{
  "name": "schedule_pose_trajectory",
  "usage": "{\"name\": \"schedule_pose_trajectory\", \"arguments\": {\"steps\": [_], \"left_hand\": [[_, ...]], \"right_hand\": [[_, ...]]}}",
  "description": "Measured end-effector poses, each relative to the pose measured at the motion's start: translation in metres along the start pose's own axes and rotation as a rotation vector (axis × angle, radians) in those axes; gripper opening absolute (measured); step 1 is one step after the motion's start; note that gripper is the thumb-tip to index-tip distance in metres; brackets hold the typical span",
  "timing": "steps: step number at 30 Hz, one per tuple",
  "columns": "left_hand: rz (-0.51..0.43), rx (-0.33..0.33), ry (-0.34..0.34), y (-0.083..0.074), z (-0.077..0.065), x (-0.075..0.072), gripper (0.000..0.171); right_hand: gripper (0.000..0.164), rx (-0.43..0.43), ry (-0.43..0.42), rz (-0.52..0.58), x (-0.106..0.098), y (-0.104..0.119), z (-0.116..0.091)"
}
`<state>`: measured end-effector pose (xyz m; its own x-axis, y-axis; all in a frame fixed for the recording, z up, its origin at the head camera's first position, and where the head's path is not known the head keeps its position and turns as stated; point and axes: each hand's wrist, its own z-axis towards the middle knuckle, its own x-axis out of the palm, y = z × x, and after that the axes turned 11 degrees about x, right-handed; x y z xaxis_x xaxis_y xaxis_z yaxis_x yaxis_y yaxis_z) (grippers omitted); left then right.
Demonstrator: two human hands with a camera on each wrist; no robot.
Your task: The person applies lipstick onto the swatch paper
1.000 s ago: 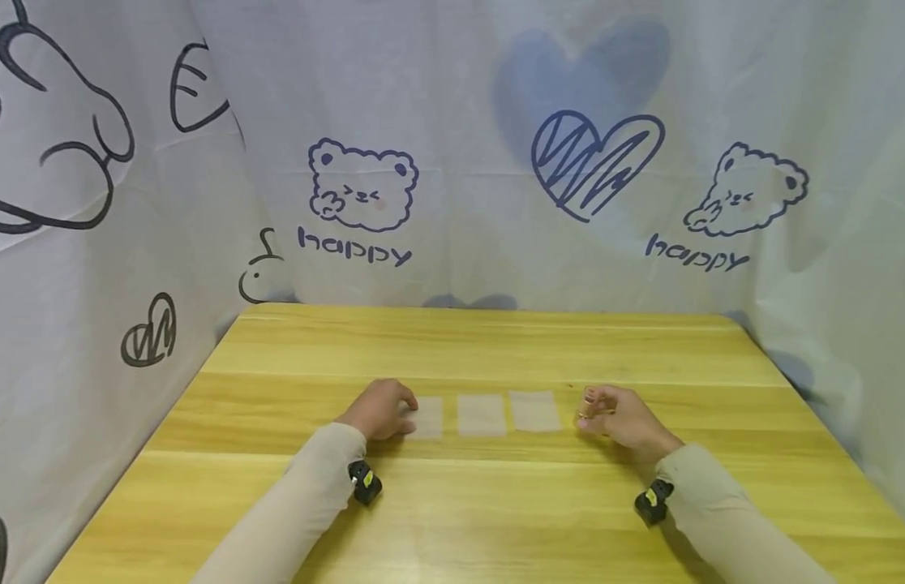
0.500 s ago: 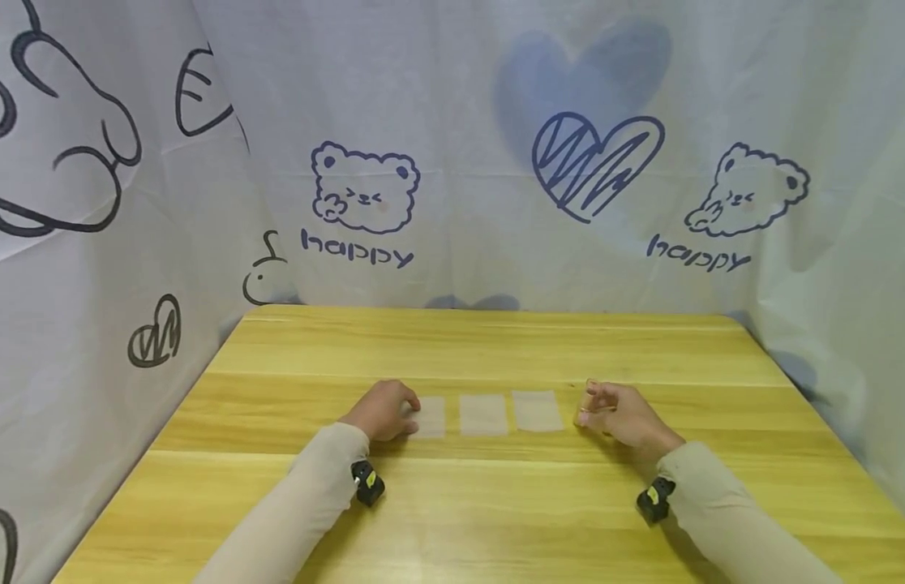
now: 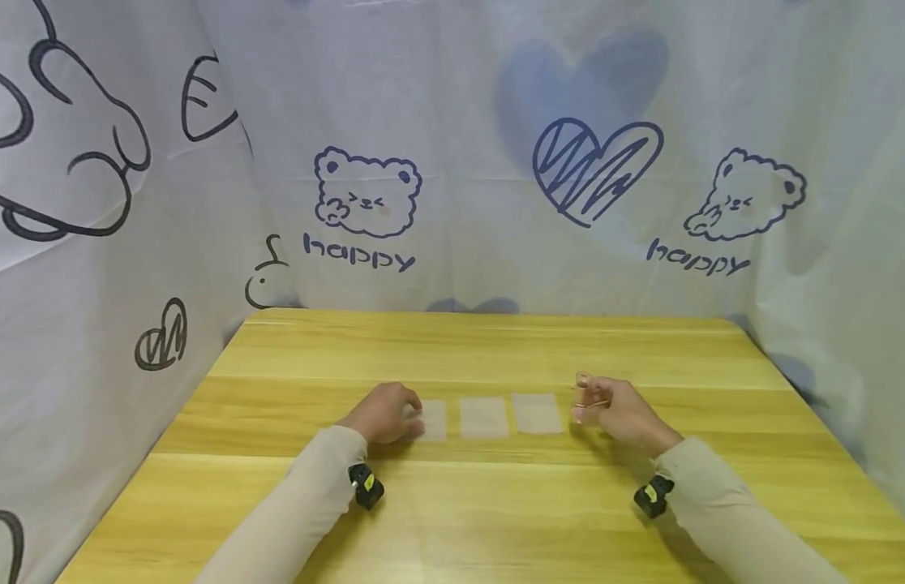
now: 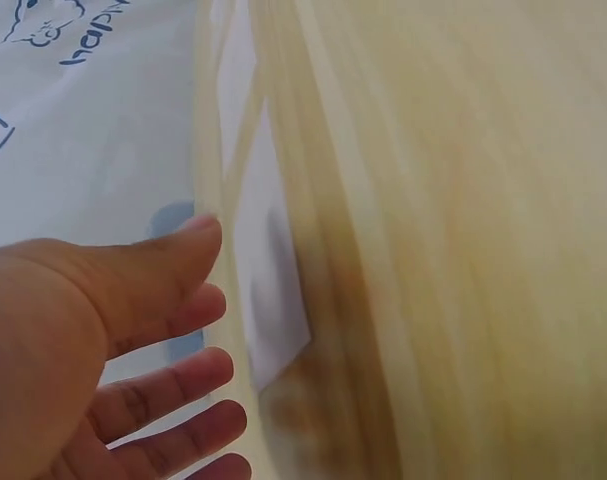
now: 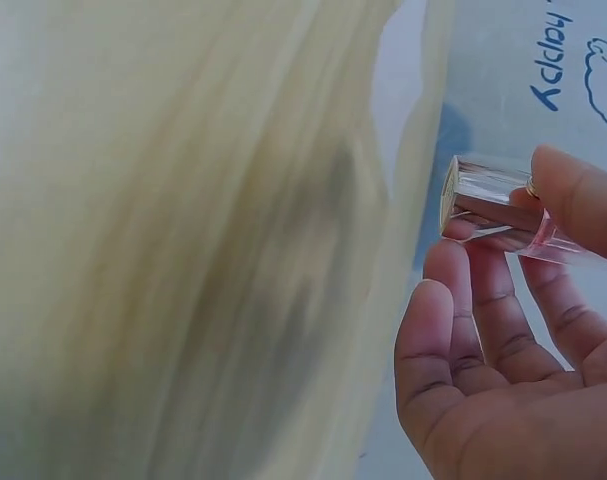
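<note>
Three thin white squares, perhaps paper or tissue, lie in a row: a left square (image 3: 435,422), a middle square (image 3: 485,417) and a right square (image 3: 537,414). My left hand (image 3: 385,412) is at the left square's outer edge, partly covering it in the head view. The left wrist view shows that hand's fingers spread loosely, with nothing between them. To the right of the row, my right hand (image 3: 626,415) pinches a small shiny tube (image 5: 493,205) between thumb and fingers. The tube has clear walls, a gold rim and some pink; its exact kind is unclear.
All of this is on a light wooden table (image 3: 452,511). White cloth (image 3: 467,219) printed with hearts and bears hangs behind the far edge and along both sides. Each wrist carries a small black camera (image 3: 366,486).
My right hand has raised and turned the small tube, so more of it shows above the fingers. The left hand has barely moved. The head view has shifted slightly.
</note>
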<state>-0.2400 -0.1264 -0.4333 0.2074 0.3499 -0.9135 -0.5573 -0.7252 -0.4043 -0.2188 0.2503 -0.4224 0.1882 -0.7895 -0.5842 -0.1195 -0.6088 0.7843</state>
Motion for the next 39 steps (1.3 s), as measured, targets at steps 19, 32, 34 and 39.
{"name": "schedule_pose_trajectory", "arguments": {"steps": [19,32,34,39], "left_hand": [[-0.102,0.154,-0.056,-0.032,0.004,-0.014,0.033],[-0.140,0.195,-0.037,-0.050,0.003,-0.018,0.040],[-0.147,0.203,-0.040,-0.052,0.004,-0.018,0.040],[-0.159,0.201,-0.029,-0.057,0.003,-0.016,0.040]], "right_hand": [[0.032,-0.095,-0.058,-0.103,0.009,0.029,-0.010],[0.029,-0.224,-0.045,-0.167,0.017,0.041,-0.016],[0.029,-0.242,-0.038,-0.178,0.018,0.042,-0.017],[0.028,-0.304,0.001,-0.231,0.022,0.044,-0.019]]}}
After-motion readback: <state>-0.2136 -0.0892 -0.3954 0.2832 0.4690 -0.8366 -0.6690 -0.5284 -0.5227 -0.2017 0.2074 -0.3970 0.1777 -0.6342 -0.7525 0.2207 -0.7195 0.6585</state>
